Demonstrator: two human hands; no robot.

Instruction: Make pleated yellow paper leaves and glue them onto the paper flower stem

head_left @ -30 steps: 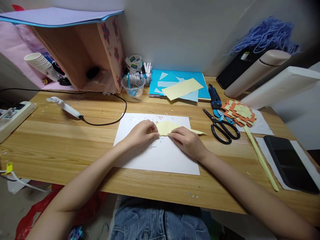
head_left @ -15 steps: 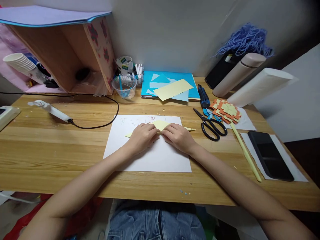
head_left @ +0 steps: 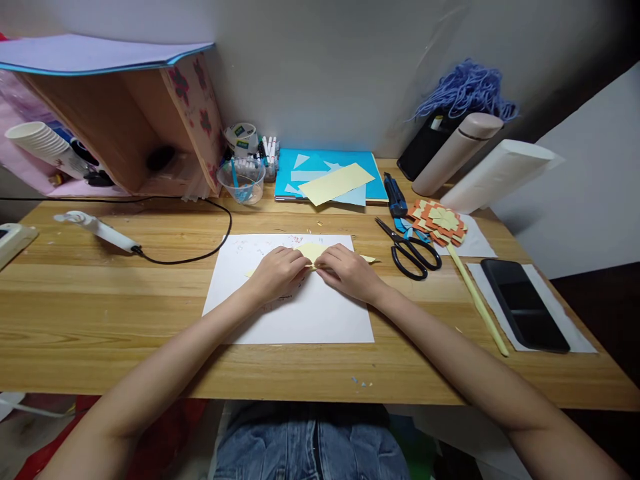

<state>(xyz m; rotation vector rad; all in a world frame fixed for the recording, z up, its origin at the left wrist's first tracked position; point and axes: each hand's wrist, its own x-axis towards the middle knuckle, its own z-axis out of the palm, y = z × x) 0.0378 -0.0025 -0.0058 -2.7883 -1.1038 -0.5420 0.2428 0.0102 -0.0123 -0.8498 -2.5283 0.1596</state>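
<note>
A pale yellow piece of paper point(head_left: 312, 251) lies on a white sheet point(head_left: 310, 320) in the middle of the wooden desk point(head_left: 125, 307). My left hand point(head_left: 276, 273) and my right hand point(head_left: 347, 272) rest side by side on it, fingers curled and pinching it where their tips meet. Most of the yellow paper is hidden under the hands; only its top edge and two side tips show.
Black scissors point(head_left: 411, 251), an orange and yellow paper flower point(head_left: 440, 222) with a long stem, and a dark phone point(head_left: 524, 304) lie to the right. Blue card with paper scraps point(head_left: 330, 180) sits behind. A glue gun point(head_left: 97, 229) with cable and a wooden box point(head_left: 125, 127) stand left.
Both hands have closed in over the yellow paper, which now shows less. The view has shifted so the desk things sit further left in the picture.
</note>
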